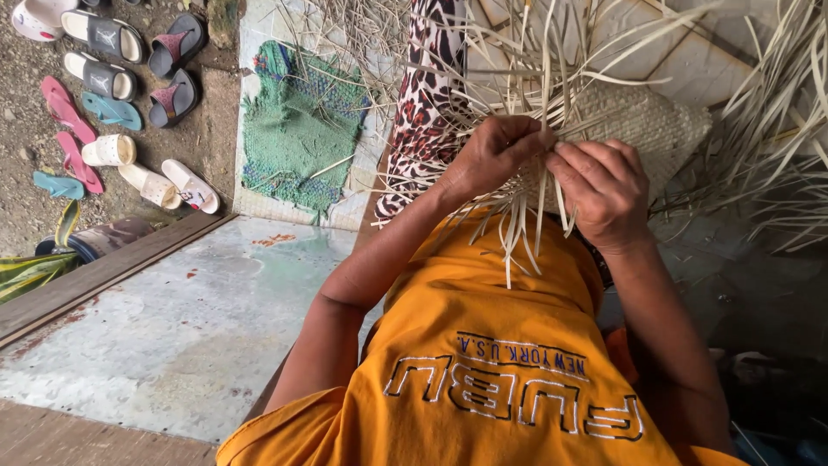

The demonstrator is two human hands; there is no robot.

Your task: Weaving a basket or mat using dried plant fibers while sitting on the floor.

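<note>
Where the pale woven mat (pixel 642 121) meets its unwoven edge, a fan of loose straw strips (pixel 526 216) hangs down over the person's lap, and both hands work right at that seam. The left hand (pixel 493 155) is curled nearly closed, its fingertips pinching a few strips against the mat's edge. The right hand (pixel 604 192) lies just beside it, touching it at the fingertips, with the fingers bent down over the strips and the back of the hand facing the camera; it presses on the bundle, though whether it actually grips any single strip cannot be told. The mat itself sits above the hands in the upper middle of the view, resting over the person's legs, with more long strips (pixel 776 112) splaying out to the right and upward.

Below the hands is the person's orange shirt (pixel 483 345) with stitched lettering. A leopard-patterned cloth (pixel 423 103) runs up just left of the left hand. Farther left, a green knitted rag (pixel 297 129) lies on a tiled step, and a worn grey-green painted floor (pixel 190 319) spreads beneath it. Well apart, in the upper left corner, a scatter of sandals and flip-flops (pixel 112 95) lies on bare ground.
</note>
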